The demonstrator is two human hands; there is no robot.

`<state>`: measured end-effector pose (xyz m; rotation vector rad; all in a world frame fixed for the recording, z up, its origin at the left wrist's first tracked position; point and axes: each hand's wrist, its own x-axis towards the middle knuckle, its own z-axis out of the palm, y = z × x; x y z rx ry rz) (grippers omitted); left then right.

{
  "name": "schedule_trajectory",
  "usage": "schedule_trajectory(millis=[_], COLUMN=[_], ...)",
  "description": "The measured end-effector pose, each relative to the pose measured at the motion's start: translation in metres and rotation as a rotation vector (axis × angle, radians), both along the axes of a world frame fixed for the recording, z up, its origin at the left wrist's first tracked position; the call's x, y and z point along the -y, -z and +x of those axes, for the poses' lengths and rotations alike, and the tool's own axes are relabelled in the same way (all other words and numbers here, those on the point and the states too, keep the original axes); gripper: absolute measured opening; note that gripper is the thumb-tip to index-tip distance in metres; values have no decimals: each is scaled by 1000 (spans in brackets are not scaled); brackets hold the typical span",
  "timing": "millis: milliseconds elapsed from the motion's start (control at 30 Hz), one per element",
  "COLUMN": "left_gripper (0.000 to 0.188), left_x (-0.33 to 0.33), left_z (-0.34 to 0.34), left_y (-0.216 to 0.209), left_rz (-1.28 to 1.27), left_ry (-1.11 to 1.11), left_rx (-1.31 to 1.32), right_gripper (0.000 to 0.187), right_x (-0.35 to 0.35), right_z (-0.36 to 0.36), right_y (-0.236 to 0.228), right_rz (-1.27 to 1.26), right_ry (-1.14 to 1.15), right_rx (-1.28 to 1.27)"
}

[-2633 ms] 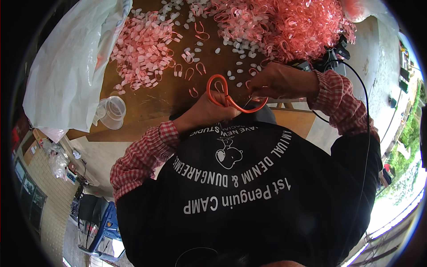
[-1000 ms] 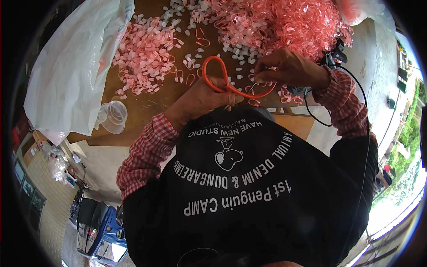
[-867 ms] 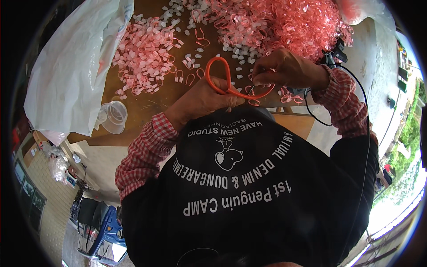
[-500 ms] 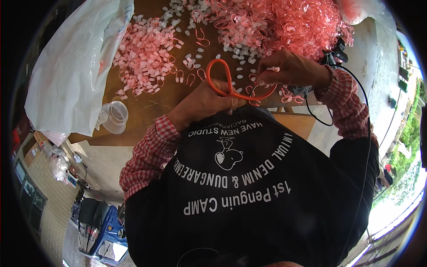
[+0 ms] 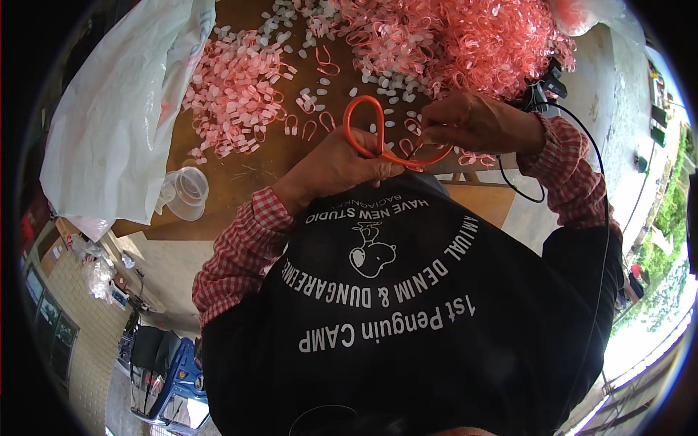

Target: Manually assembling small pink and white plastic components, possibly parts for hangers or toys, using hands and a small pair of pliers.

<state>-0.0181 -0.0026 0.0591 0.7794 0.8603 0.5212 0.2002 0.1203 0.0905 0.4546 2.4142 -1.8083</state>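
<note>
A pair of orange-handled scissors [image 5: 350,116] rests in my left hand [image 5: 340,161], whose fingers and thumb are closed round it near the joint of the two loops. The blades are mostly hidden. My right hand [image 5: 465,122] is closed in a pinch over the right-hand loop, and what its fingertips hold is not visible. A small dark tip shows between the hands, inside that loop. Several pink U-shaped clips [image 5: 309,129] lie on the table beyond my left hand, and more pink clips [image 5: 476,157] lie below my right wrist.
A large pink heap [image 5: 480,43] covers the brown table [image 5: 247,174] at the far right. At left are a smaller pile of pink clips with pale ends [image 5: 236,91], a white plastic bag [image 5: 116,109] and a clear cup [image 5: 190,190]. A black cable [image 5: 598,160] runs past my right arm.
My right hand has come down slightly, closer to the orange loop. The small pale piece seen at its fingers before is out of sight. The scissors have shifted slightly right.
</note>
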Motion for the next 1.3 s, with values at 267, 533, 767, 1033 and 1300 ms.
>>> schedule_trajectory(millis=[267,533,767,1033,1300], left_gripper=[21,23,23,7,8], left_x=[0,-2,-2,-12,-14], left_z=[5,6,6,4,3], left_y=[0,-3,-3,3,5], left_rz=[-20,-51,-24,-22,44], left_ry=[44,73,126,-27,-17], left_rx=[-55,-47,-73,-19,-32], right_gripper=[25,26,26,22,21], right_x=[8,15,16,-3,-3], right_z=[5,2,-5,4,4], right_y=[5,11,11,20,8], right_rz=[-56,-52,67,-70,-94], right_ry=[-12,-78,-204,37,98], right_rx=[39,1,84,6,73])
